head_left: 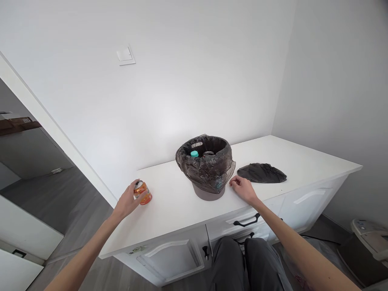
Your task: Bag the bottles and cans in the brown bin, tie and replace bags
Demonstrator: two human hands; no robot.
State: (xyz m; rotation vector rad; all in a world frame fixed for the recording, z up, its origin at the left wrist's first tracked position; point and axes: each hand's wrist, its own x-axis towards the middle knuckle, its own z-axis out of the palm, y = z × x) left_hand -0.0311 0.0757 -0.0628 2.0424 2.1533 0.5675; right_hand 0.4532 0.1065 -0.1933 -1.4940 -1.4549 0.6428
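Observation:
An orange soda can (143, 193) stands upright at the left end of the white countertop. My left hand (129, 201) wraps around it, thumb in front and fingers behind. In the middle stands a grey trash bin (209, 194), its rim covered by a dark translucent trash bag (209, 171). Inside the bin show a teal bottle cap (194, 154) and the top of another can (208, 153). My right hand (242, 187) rests just right of the bin, fingers curled together, with nothing visible in them. Behind that hand lies a folded black bag (262, 173).
The countertop (176, 214) sits on a white cabinet with black handles (247, 220). Behind it is a white wall with a light switch (125, 55). At the left is a doorway; at the lower right, a grey appliance-like object (371, 238) stands on the floor.

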